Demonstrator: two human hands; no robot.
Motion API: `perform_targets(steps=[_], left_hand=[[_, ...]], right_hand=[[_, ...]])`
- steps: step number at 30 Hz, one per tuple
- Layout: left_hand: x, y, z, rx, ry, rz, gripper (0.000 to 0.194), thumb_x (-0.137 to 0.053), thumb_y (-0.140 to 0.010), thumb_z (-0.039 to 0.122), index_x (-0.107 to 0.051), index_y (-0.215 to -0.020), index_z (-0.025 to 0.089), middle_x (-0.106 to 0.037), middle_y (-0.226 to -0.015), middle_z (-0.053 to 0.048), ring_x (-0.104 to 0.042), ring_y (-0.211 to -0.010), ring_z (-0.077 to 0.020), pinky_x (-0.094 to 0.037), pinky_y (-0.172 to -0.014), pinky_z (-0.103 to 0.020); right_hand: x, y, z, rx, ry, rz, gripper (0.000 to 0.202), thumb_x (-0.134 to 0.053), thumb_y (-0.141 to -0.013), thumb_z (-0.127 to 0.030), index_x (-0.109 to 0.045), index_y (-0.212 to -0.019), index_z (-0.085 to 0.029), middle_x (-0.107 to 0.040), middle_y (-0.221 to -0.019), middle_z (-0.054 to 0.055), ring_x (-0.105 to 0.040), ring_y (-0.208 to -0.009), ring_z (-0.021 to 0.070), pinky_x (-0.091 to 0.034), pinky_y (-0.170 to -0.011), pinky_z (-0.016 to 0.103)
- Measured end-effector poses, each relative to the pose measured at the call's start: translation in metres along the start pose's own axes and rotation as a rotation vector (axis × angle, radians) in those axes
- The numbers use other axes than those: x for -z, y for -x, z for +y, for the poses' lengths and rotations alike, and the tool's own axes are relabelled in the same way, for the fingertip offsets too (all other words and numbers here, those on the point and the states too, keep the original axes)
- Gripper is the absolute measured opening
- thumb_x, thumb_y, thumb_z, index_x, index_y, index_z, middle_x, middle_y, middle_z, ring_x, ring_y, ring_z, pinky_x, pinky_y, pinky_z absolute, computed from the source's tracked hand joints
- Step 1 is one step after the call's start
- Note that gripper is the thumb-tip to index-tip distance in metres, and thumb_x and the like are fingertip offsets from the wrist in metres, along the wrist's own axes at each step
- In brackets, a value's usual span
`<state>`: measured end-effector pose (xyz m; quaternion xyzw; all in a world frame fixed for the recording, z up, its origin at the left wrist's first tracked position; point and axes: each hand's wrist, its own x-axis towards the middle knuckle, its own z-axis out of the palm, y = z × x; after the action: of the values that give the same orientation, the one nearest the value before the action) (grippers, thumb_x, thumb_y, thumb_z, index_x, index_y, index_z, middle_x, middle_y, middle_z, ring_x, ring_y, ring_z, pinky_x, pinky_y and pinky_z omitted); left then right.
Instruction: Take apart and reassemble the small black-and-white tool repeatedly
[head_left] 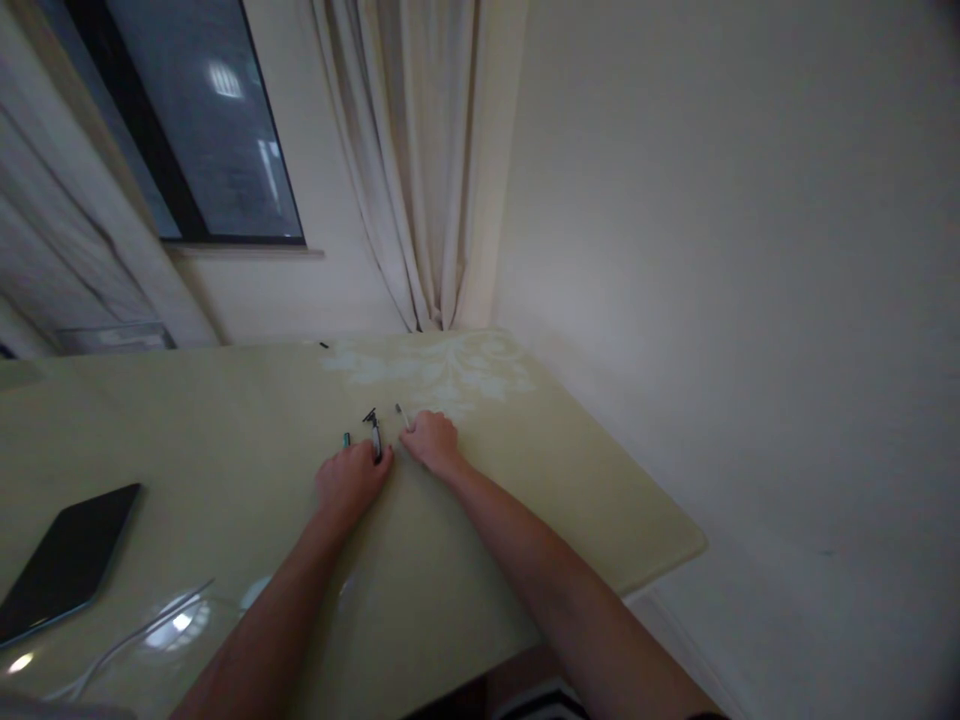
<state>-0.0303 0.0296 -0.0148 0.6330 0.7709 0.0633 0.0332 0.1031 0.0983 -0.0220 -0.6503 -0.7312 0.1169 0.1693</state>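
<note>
Over the middle of the pale yellow-green table (525, 520), my left hand (351, 482) is closed around a razor (376, 432), its dark head pointing toward the window side. A small dark-green-tipped item (346, 439) sticks out beyond the fingers of that same hand; the rest of it is hidden. Just to the right, my right hand (433, 441) pinches a slim white toothbrush-like stick (403, 415) with a dark tip. Both hands are low at the tabletop, a short gap apart.
A dark closed laptop or tablet (71, 560) lies at the left, with a white cable (135, 635) near it. A tiny black object (324, 345) is at the far edge. Curtains (420, 160) and a wall stand behind.
</note>
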Motion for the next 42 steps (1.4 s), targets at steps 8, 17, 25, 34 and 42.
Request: perform_targets(steps=[8,17,25,34,42], left_hand=[[0.000,-0.002,-0.001,0.004,-0.001,-0.011,0.058,-0.033,-0.101,0.058,-0.076,-0.096,0.018,-0.078,-0.100,-0.020,-0.075,-0.096,-0.0365,-0.053,-0.077,-0.042],[0.002,0.000,-0.001,0.004,-0.002,-0.009,0.057,-0.033,-0.101,0.055,-0.076,-0.097,0.018,-0.078,-0.101,-0.021,-0.075,-0.097,-0.0378,-0.054,-0.077,-0.043],[0.001,0.003,-0.001,-0.008,-0.020,0.019,0.059,-0.032,-0.102,0.058,-0.075,-0.096,0.018,-0.078,-0.098,-0.020,-0.076,-0.096,-0.0375,-0.054,-0.078,-0.043],[-0.002,0.000,-0.003,0.017,-0.040,0.010,0.057,-0.034,-0.100,0.057,-0.075,-0.095,0.017,-0.078,-0.101,-0.020,-0.075,-0.097,-0.0391,-0.054,-0.078,-0.045],[-0.002,0.001,-0.005,0.027,-0.054,0.016,0.058,-0.033,-0.100,0.056,-0.075,-0.096,0.017,-0.078,-0.100,-0.019,-0.075,-0.097,-0.0385,-0.054,-0.079,-0.044]], right_hand=[[-0.003,0.002,-0.008,0.010,-0.009,-0.016,0.037,-0.064,-0.088,-0.049,-0.079,-0.106,-0.020,-0.079,-0.107,0.018,-0.077,-0.101,0.0329,-0.058,-0.080,0.039],[0.000,0.008,-0.010,0.012,0.017,-0.033,0.035,-0.063,-0.088,-0.048,-0.079,-0.105,-0.022,-0.080,-0.106,0.016,-0.077,-0.098,0.0308,-0.057,-0.079,0.036],[0.012,0.010,0.004,0.093,0.002,-0.076,0.052,-0.063,-0.085,-0.069,-0.074,-0.103,-0.022,-0.079,-0.101,0.013,-0.076,-0.096,0.0313,-0.056,-0.078,0.037],[0.013,0.035,0.024,0.201,-0.016,-0.055,0.044,-0.064,-0.087,-0.065,-0.070,-0.102,-0.024,-0.078,-0.096,0.008,-0.073,-0.090,0.0258,-0.051,-0.077,0.034],[0.004,0.038,0.022,0.277,0.001,-0.059,0.037,-0.062,-0.090,-0.059,-0.069,-0.100,-0.024,-0.078,-0.099,0.006,-0.073,-0.091,0.0259,-0.052,-0.076,0.035]])
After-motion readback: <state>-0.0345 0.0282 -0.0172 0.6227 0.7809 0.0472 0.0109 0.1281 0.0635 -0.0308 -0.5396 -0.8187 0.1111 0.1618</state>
